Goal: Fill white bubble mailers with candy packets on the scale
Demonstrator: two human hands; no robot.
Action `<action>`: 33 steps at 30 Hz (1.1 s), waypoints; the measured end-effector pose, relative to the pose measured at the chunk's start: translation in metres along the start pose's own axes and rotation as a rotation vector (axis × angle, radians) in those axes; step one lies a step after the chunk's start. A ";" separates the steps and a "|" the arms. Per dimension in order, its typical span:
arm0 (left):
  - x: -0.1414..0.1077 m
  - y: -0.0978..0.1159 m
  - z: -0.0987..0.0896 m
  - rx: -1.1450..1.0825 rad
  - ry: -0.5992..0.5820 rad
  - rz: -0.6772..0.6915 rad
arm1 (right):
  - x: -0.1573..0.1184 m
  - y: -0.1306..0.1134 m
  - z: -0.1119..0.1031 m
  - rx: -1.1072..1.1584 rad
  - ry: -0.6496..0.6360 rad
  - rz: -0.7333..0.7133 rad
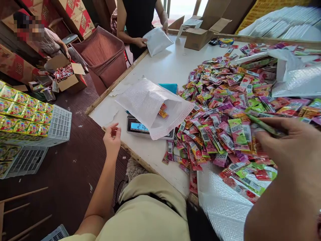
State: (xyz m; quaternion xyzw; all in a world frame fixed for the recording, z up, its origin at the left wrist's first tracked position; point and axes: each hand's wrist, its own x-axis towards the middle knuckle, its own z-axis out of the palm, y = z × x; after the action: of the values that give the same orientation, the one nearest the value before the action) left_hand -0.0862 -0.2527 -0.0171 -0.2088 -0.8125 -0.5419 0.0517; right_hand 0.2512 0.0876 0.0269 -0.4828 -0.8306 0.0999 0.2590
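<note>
A white bubble mailer (142, 100) lies with its mouth open on a digital scale (135, 126) whose display is lit; a few small packets show inside. My left hand (112, 138) is at the table's edge, left of the scale, fingers curled, with no clear view of anything in them. Over the big heap of colourful candy packets (218, 117) on the right, my right hand (283, 134) pinches a green packet (262, 122). Another white mailer (296, 77) lies open at the far right with packets in its mouth.
Across the table (150, 72) a person holds a white mailer (158, 41). An open cardboard box (198, 36) stands at the back. Beyond the left edge are a brown bin (100, 57), crates (60, 124) and a seated person. Silvery bubble wrap (220, 204) lies near the front.
</note>
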 end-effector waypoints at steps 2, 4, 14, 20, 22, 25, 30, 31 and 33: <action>0.000 0.001 0.006 0.001 -0.025 0.002 | -0.006 -0.036 0.005 0.212 -0.110 -0.062; 0.002 0.005 0.013 -0.002 -0.055 0.010 | -0.007 -0.087 0.029 0.353 -0.240 -0.229; -0.001 0.001 -0.002 0.081 -0.056 0.013 | 0.006 -0.169 0.129 0.657 -0.247 -0.368; -0.010 -0.014 -0.003 -0.050 -0.026 -0.114 | -0.037 -0.044 0.063 0.301 -0.150 -0.074; -0.011 -0.011 0.006 -0.067 -0.050 -0.108 | -0.053 -0.022 0.056 0.200 -0.157 -0.039; -0.009 -0.004 0.014 -0.087 -0.088 -0.077 | -0.075 -0.013 0.057 0.109 -0.169 -0.109; -0.005 -0.005 0.010 -0.111 -0.076 -0.061 | -0.095 -0.018 0.065 -0.009 -0.173 -0.179; -0.006 -0.006 0.008 -0.107 -0.067 -0.068 | -0.097 -0.018 0.067 -0.025 -0.177 -0.175; -0.008 -0.008 0.004 -0.098 -0.049 -0.080 | -0.097 -0.016 0.070 -0.038 -0.174 -0.168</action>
State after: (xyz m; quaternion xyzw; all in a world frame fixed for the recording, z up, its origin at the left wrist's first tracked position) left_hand -0.0819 -0.2540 -0.0282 -0.1914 -0.7936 -0.5776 -0.0003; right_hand 0.2410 0.0019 -0.0581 -0.4058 -0.8892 0.1035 0.1842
